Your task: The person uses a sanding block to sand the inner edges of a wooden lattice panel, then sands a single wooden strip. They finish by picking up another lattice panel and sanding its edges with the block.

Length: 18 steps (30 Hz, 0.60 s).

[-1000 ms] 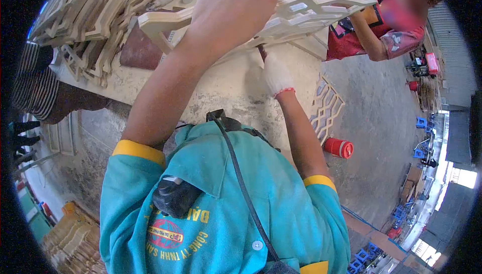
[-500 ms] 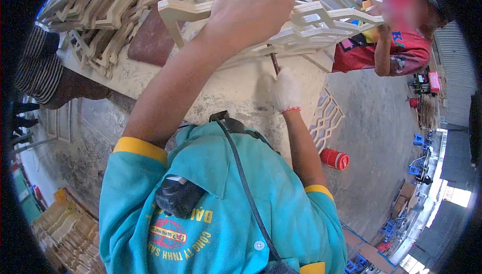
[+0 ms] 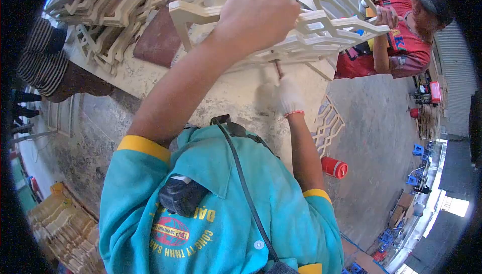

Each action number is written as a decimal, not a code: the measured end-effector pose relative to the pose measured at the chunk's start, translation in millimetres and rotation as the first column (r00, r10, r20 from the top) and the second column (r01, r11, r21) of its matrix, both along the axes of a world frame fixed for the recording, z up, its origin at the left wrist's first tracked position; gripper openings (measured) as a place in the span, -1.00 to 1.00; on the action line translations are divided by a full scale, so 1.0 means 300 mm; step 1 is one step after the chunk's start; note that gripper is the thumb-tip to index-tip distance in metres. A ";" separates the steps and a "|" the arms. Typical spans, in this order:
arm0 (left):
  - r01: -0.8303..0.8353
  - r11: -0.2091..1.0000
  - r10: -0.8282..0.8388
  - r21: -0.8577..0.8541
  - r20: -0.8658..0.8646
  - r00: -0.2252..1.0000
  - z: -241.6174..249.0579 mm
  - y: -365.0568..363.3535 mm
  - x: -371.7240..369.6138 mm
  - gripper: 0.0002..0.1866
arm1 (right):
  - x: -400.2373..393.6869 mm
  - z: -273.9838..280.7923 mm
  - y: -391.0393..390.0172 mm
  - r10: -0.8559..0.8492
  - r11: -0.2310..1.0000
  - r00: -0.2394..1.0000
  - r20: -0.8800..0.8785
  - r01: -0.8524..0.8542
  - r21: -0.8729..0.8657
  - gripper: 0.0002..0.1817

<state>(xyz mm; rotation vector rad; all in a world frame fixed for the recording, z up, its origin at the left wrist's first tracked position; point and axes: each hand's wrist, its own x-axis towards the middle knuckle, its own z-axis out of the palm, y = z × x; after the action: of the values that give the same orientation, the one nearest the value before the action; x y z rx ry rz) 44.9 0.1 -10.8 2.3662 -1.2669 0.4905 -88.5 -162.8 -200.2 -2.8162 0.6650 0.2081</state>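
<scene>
Leans over a broad, pale, scuffed tabletop (image 3: 221,90), opposite a co-worker in a red patterned shirt (image 3: 409,40). At left, near a layered pile of beige zigzag wooden lattices (image 3: 108,3). Grasps a pale wooden lattice panel (image 3: 321,30), tilted above the tabletop, in the bare left hand (image 3: 258,18), with fingertips hidden. Beneath, near a flat reddish-brown sheet (image 3: 158,40). Grips a slim brown rod (image 3: 278,68) in the white-gloved right hand (image 3: 289,97), with curled fingers, just below the panel's underside.
</scene>
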 end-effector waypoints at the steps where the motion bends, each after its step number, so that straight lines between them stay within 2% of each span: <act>1: 0.004 1.000 -0.004 0.006 0.001 1.000 0.004 0.002 -0.001 -0.84 | -0.002 -0.008 -0.003 -0.044 0.999 0.999 0.019 0.044 -0.006 -0.58; 2: 0.005 1.000 -0.005 0.005 0.003 1.000 0.009 0.002 0.002 -0.84 | 0.004 -0.012 -0.015 -0.085 0.996 0.996 0.039 0.086 -0.016 -0.60; 5: -0.003 1.000 0.003 0.019 0.004 1.000 0.005 0.003 -0.001 -0.84 | 0.000 -0.045 -0.039 0.084 0.995 0.996 -0.042 -0.086 -0.043 -0.57; 8: -0.044 0.999 0.044 0.009 -0.031 0.999 0.008 0.001 -0.003 -0.84 | -0.007 -0.015 -0.011 -0.079 0.996 0.997 0.007 0.079 -0.033 -0.55; 11: -0.063 0.998 0.064 0.031 -0.049 0.997 0.008 -0.001 0.001 -0.83 | -0.041 -0.024 -0.019 0.093 0.988 0.991 -0.092 -0.103 -0.115 -0.53; 14: -0.031 0.999 0.031 0.011 -0.043 0.999 0.007 0.003 0.019 -0.79 | -0.104 0.055 -0.004 0.070 0.996 0.996 -0.054 -0.072 -0.054 -0.56; 18: -0.052 0.995 0.058 0.085 -0.066 0.996 0.062 0.012 0.002 -0.70 | -0.215 0.142 0.079 -0.157 0.984 0.986 -0.053 0.161 0.080 -0.53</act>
<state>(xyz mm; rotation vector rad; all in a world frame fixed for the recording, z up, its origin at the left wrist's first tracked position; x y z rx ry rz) 45.6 3.8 7.9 2.4708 -1.2162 0.3762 -153.0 -139.1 -157.7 -2.6697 0.8661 0.2669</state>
